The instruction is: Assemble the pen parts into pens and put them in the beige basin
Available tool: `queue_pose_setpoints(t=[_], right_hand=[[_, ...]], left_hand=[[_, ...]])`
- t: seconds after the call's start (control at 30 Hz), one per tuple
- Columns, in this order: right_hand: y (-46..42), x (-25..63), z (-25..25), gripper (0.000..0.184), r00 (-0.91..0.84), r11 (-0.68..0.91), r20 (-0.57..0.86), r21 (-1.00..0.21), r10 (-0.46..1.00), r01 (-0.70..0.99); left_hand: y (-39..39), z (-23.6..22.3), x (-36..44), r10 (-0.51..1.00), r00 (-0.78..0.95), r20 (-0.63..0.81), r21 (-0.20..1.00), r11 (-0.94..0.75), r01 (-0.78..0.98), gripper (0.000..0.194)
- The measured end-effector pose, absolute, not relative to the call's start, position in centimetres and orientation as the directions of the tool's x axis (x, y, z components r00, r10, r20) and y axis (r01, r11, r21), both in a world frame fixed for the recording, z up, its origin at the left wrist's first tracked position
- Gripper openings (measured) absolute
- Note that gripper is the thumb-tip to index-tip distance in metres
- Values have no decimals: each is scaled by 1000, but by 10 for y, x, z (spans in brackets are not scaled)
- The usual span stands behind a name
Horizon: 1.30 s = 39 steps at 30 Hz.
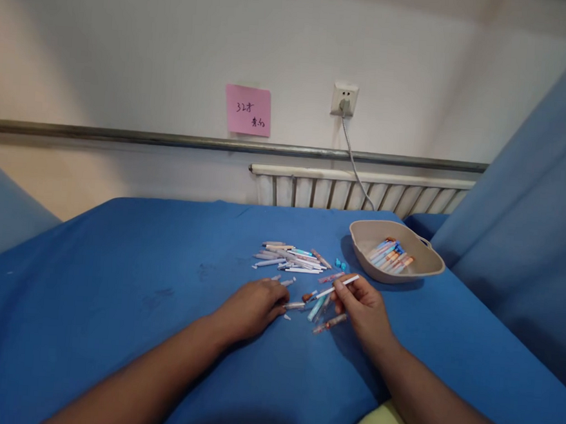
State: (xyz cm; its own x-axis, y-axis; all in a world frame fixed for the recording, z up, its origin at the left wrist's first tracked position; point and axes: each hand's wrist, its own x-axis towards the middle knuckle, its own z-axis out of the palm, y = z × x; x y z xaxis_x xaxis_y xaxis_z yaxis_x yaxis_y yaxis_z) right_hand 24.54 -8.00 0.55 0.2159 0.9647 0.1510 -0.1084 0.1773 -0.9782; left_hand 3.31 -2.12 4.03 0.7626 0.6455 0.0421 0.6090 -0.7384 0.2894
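In my right hand (366,311), thumb and fingers pinch a thin white pen refill (348,282), its dark tip slanting down to the left. My left hand (254,305) rests low on the blue cover with curled fingers, closed at the end of a clear pen barrel (294,306). A small brown piece (308,298) sits by the barrel's right end. Under and beside my right hand lie a light-blue pen barrel (315,308) and a pinkish clear one (329,324). Just beyond both hands is a loose pile of pen parts (294,259), mostly white and clear.
A beige basket (429,264) at the right holds several assembled-looking pens (390,256). Small blue pieces (340,265) lie near the pile. Behind the blue-covered surface (129,259) are a rail, a pink note (248,111), and a plugged socket (344,100) with a hanging cord. Blue curtains flank both sides.
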Motion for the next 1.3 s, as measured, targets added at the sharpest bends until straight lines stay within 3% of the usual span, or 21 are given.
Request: queue_pose_setpoints(t=[0.13, 0.47, 0.6, 0.8, 1.0, 1.13, 1.3], right_hand=[[-78, 249, 6, 28, 279, 183, 141, -974, 950, -133], [-70, 260, 4, 26, 432, 205, 55, -929, 900, -309], [-69, 264, 1, 24, 433, 199, 42, -925, 900, -325], [-72, 261, 2, 25, 410, 173, 41, -941, 911, -290], [-75, 255, 6, 27, 374, 183, 92, -959, 923, -216], [-76, 254, 5, 27, 348, 177, 101, -965, 932, -193], [-77, 254, 4, 30, 319, 165, 98, -968, 943, -189]], left_hand=[[-21, 38, 32, 646, 760, 70, 291, -742, 604, 11], [-20, 37, 33, 677, 734, 57, 165, -731, 662, 21], [-14, 40, 29, 713, 693, 109, 239, -695, 678, 19], [18, 55, 1, 870, 447, 209, 367, -493, 789, 25], [28, 58, -14, 890, 453, 56, 449, -427, 785, 22], [14, 58, -3, 802, 597, -37, 383, -540, 749, 18], [-4, 52, 11, 735, 677, -42, 118, -669, 734, 15]])
